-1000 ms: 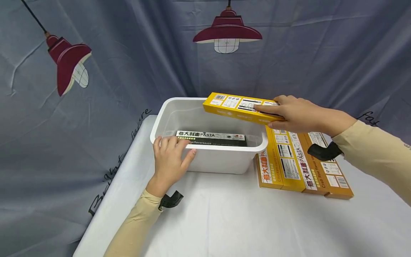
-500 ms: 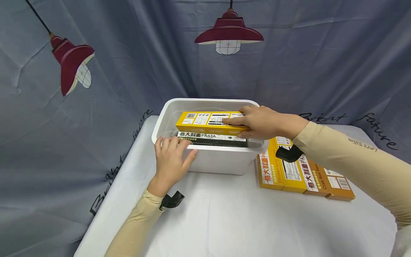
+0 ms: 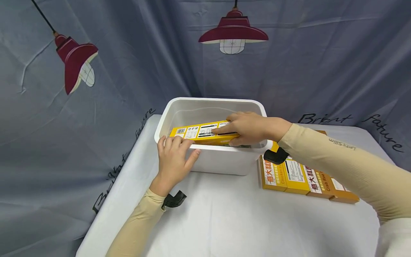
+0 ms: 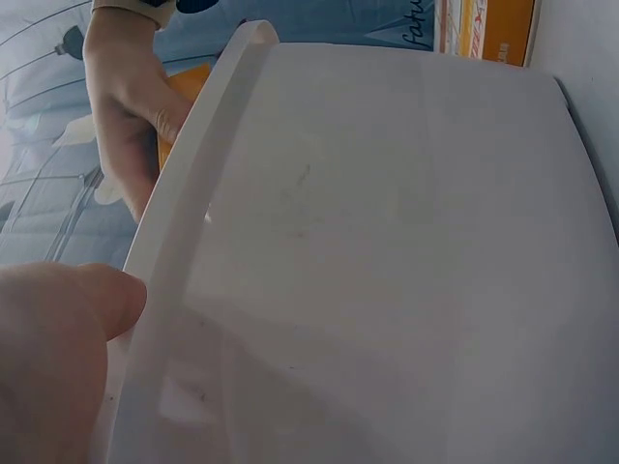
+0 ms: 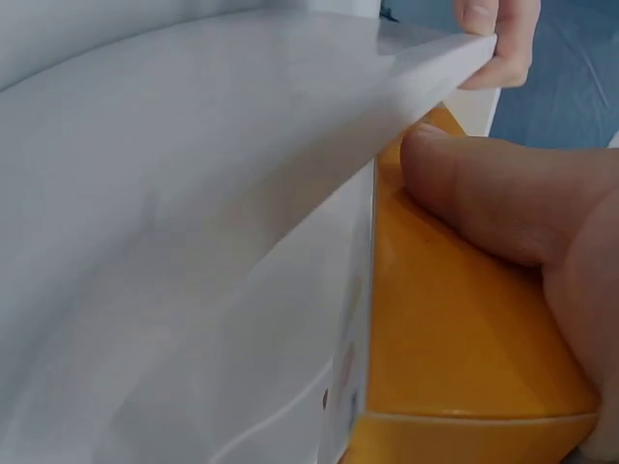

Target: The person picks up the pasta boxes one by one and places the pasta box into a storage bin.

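Observation:
A white plastic bin [image 3: 224, 161] stands on the table. My left hand [image 3: 173, 160] holds its near rim toward the left corner, with the fingers over the edge; the left wrist view shows the thumb [image 4: 121, 300] at the rim. Inside the bin, my right hand [image 3: 248, 127] grips a yellow pasta box [image 3: 192, 132] by its right end, index finger laid along the printed face. The yellow box lies lengthwise behind the near wall, its left end slightly lower. In the right wrist view the thumb [image 5: 474, 188] presses the box's orange-yellow side. A dark pasta box beneath is almost wholly hidden.
Right of the bin, several yellow and orange-brown pasta boxes [image 3: 293, 175] lie side by side, partly covered by the right forearm. A white cloth covers the table [image 3: 224, 217]. A grey-blue curtain [image 3: 154, 53] printed with red lamps hangs behind.
My right hand has carried the yellow pasta box left and down from above the bin's right rim into the bin, over the dark pasta box. My left hand has stayed on the rim.

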Action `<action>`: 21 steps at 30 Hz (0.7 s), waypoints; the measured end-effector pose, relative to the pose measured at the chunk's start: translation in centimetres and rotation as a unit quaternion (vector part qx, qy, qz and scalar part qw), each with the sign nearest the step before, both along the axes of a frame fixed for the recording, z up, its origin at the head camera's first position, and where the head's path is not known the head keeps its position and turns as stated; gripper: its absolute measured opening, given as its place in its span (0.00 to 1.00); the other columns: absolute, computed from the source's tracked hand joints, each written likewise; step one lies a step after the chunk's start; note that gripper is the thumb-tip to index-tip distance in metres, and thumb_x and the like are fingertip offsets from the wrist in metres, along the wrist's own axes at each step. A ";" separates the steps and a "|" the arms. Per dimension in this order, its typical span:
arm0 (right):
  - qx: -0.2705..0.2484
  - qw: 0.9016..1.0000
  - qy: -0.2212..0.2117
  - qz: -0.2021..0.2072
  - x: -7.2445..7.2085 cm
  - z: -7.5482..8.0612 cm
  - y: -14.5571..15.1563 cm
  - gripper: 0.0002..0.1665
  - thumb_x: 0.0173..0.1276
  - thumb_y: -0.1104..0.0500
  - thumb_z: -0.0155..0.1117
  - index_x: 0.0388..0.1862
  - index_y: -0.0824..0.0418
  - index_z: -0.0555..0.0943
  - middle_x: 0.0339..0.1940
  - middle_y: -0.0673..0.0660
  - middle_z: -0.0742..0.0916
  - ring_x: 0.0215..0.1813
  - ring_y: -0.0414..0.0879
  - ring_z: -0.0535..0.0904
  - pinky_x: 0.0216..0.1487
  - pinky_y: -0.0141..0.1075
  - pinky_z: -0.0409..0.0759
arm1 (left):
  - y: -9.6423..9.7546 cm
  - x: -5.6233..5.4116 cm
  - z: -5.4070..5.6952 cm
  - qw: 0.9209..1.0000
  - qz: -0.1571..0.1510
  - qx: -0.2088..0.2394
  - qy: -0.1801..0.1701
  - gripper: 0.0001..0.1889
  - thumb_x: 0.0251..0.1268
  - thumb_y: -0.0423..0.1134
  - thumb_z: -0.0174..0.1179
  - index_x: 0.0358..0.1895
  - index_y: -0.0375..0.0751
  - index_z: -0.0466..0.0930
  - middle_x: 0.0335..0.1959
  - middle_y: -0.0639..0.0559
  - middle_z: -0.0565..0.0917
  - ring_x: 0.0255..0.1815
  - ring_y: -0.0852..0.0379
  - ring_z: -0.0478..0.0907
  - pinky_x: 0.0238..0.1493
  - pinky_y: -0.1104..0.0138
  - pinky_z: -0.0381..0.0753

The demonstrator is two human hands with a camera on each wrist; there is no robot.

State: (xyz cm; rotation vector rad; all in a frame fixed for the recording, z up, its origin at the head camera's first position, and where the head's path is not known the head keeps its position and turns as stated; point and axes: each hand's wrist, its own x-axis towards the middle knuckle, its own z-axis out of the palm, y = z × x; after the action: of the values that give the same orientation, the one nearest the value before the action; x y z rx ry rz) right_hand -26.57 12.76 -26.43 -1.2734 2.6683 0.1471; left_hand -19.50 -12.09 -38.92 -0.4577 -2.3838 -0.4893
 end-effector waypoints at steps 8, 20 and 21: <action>0.022 0.999 -0.021 -0.012 -0.6 -0.1 -1.0 0.37 0.69 0.52 0.67 0.75 0.34 0.70 0.68 0.64 0.78 0.67 0.60 0.76 0.64 0.58 0.74 | 0.0 0.0 0.1 1.000 0.002 -0.002 0.010 0.18 0.68 0.54 0.59 0.44 0.42 0.84 0.39 0.42 0.82 0.48 0.37 0.76 0.68 0.36 0.61; 0.056 0.997 -0.053 -0.018 -1.1 -0.4 -2.8 0.36 0.68 0.54 0.66 0.73 0.31 0.72 0.61 0.56 0.83 0.59 0.51 0.79 0.55 0.51 0.79 | 0.0 0.1 0.1 1.000 0.003 -0.004 0.015 0.19 0.67 0.55 0.59 0.44 0.43 0.85 0.40 0.42 0.83 0.49 0.39 0.76 0.68 0.36 0.60; 0.057 0.997 -0.055 -0.019 -1.1 -0.5 -2.9 0.35 0.68 0.54 0.65 0.73 0.32 0.72 0.62 0.56 0.83 0.61 0.51 0.79 0.56 0.52 0.79 | 0.0 0.1 0.1 1.000 0.004 -0.005 0.017 0.19 0.67 0.55 0.58 0.44 0.43 0.85 0.41 0.42 0.83 0.49 0.39 0.76 0.68 0.36 0.60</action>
State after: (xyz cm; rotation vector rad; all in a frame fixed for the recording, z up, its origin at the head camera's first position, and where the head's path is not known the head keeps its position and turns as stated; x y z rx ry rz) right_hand -27.69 9.83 -26.88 -1.1619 2.5489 0.2148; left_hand -19.40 -12.13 -38.87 -0.4573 -2.3564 -0.4629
